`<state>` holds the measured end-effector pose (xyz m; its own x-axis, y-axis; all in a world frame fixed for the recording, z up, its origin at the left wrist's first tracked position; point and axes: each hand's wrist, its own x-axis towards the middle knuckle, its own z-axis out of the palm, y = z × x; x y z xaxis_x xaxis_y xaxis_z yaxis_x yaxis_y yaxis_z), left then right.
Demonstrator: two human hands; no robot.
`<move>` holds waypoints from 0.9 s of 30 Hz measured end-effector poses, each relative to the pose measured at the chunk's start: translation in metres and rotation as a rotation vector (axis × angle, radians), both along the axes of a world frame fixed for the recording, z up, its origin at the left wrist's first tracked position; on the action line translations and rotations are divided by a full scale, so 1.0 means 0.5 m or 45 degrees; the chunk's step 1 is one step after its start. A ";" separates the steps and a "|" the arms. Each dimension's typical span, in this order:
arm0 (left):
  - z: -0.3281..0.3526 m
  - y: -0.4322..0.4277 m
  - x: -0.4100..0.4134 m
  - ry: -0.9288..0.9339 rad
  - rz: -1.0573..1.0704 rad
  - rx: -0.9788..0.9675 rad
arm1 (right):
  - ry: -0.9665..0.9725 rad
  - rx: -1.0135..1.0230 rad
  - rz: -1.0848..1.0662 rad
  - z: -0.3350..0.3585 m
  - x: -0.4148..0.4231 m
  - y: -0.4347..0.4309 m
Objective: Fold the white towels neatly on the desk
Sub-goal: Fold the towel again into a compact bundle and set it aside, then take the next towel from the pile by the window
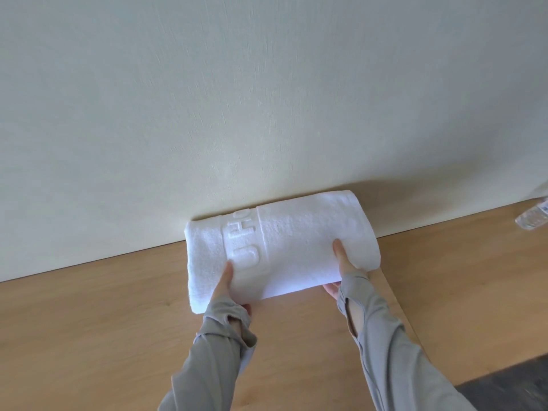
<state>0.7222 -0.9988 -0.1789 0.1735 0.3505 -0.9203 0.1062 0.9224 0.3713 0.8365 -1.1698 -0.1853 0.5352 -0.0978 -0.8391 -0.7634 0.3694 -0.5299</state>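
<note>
Head view shows a pale wall (237,84) behind the wooden surface (89,321). Where they meet is the folded white towel (296,247), held between both hands. The left hand (227,287) grips its near-left edge with the thumb on top, and the right hand (341,264) grips its near-right edge likewise. A plastic bottle (533,218) lies far right.

My left hand (226,287) and right hand (341,264) gripping a folded white towel (299,247), thumbs on top, over the wooden desk (89,321), against the wall (237,99), bottle (533,218) far right
</note>
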 end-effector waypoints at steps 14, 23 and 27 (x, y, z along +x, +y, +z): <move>0.194 0.037 -0.061 -0.226 -0.839 -0.040 | -1.052 -0.924 0.577 0.156 -0.090 0.090; 0.384 0.192 -0.190 0.732 -1.764 2.068 | -1.650 -1.079 1.293 0.360 -0.164 0.255; 0.443 0.299 -0.301 1.063 -1.854 2.213 | -1.853 -1.290 1.474 0.444 -0.228 0.329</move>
<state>0.5716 -0.8494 0.0424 0.8062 0.5910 -0.0277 0.5898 -0.8065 -0.0424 0.7226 -1.0052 0.0368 0.7310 0.6341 0.2522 0.6650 -0.5790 -0.4717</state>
